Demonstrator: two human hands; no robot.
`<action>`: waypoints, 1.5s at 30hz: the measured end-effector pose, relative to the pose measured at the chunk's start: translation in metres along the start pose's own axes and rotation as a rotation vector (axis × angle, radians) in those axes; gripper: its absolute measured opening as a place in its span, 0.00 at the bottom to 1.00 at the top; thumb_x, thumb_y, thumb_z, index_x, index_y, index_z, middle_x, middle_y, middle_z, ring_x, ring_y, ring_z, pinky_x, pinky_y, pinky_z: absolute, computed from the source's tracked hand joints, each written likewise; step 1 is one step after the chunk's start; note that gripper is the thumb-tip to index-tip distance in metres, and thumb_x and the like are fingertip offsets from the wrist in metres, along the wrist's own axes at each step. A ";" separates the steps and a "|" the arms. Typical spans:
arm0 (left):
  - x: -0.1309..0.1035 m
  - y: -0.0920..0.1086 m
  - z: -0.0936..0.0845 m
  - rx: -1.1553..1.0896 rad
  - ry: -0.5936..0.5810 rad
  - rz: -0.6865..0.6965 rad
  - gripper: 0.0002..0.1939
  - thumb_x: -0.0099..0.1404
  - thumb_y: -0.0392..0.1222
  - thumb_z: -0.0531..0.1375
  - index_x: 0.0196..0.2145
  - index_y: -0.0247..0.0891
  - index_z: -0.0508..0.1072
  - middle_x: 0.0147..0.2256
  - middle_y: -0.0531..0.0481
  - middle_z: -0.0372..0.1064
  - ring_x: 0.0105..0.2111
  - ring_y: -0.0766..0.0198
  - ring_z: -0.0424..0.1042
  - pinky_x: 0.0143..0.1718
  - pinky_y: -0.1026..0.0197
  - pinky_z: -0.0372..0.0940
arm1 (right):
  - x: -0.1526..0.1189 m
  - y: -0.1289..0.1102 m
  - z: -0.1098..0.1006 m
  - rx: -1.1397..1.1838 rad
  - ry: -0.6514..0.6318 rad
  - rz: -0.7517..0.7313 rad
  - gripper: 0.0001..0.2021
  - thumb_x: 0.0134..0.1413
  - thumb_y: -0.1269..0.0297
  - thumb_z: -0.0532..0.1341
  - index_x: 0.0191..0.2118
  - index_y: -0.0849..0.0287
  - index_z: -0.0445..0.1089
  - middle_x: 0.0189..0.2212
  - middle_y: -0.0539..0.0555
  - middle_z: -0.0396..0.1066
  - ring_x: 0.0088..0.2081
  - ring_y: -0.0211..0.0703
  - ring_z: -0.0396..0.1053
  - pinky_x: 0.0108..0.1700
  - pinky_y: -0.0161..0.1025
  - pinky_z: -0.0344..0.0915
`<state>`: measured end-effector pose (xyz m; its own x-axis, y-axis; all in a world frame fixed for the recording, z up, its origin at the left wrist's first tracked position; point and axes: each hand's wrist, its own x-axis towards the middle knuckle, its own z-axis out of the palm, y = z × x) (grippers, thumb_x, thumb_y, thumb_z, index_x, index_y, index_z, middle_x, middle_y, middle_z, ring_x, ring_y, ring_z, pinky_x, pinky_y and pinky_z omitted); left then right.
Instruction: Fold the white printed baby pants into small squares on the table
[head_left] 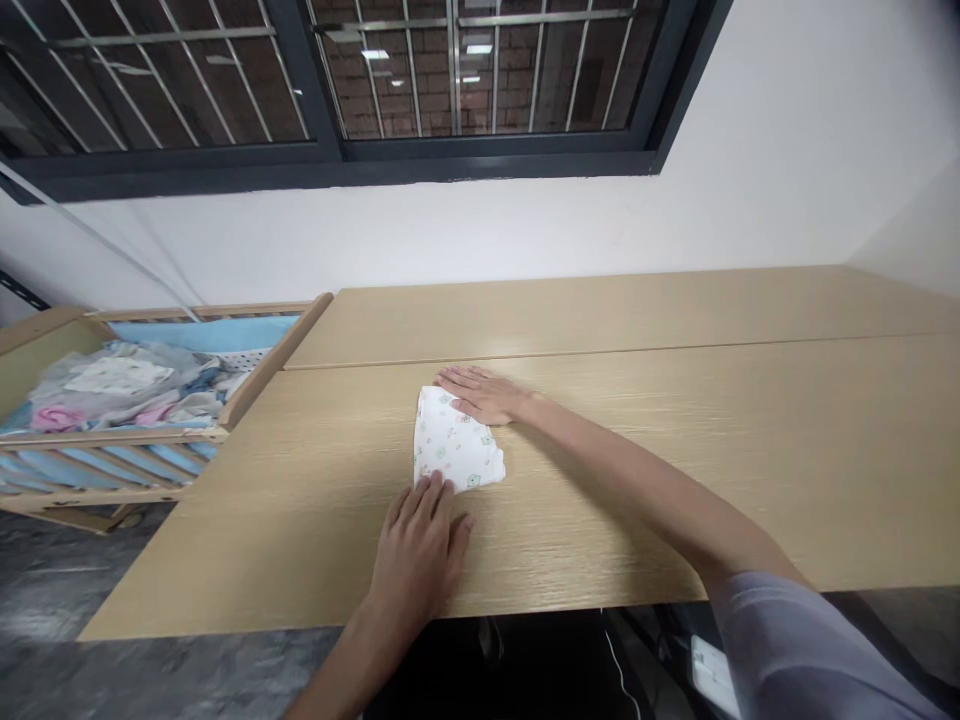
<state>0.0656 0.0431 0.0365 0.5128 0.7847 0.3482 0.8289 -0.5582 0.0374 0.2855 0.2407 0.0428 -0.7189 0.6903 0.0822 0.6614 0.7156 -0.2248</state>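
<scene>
Two hands, one cloth: your small white printed cloth (454, 445) lies at the centre of the frame, folded into a rough wedge of soft fabric. Your left hand (418, 545) is open, fingertips resting on its lower edge; your right hand (484, 396) lies flat across its upper edge, gripping nothing. One pale wood-grain bench (750, 420) spans beneath. One slatted wooden crib (276, 364) stands at left.
</scene>
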 end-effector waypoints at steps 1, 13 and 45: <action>0.002 -0.006 -0.004 -0.038 -0.028 0.008 0.21 0.73 0.45 0.53 0.54 0.31 0.74 0.57 0.36 0.72 0.57 0.46 0.72 0.58 0.42 0.68 | -0.003 -0.001 -0.002 -0.003 0.014 0.011 0.32 0.73 0.50 0.41 0.74 0.62 0.43 0.73 0.57 0.36 0.74 0.46 0.33 0.74 0.51 0.33; 0.010 -0.072 -0.022 -0.266 -0.182 0.007 0.18 0.74 0.48 0.53 0.53 0.43 0.76 0.53 0.48 0.76 0.54 0.53 0.73 0.57 0.46 0.68 | -0.089 -0.062 -0.026 0.121 0.093 0.015 0.31 0.72 0.47 0.46 0.73 0.54 0.45 0.72 0.57 0.46 0.71 0.53 0.49 0.71 0.57 0.49; 0.134 -0.072 0.024 -0.058 0.075 -0.146 0.30 0.76 0.48 0.41 0.65 0.22 0.57 0.66 0.24 0.54 0.69 0.42 0.50 0.65 0.41 0.54 | -0.008 -0.053 0.007 -0.023 0.494 0.281 0.21 0.69 0.65 0.46 0.61 0.67 0.64 0.59 0.71 0.65 0.62 0.60 0.60 0.63 0.57 0.55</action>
<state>0.0800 0.1946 0.0575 0.3676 0.8378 0.4037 0.8782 -0.4555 0.1457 0.2544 0.1969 0.0471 -0.3327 0.8190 0.4675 0.8213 0.4953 -0.2830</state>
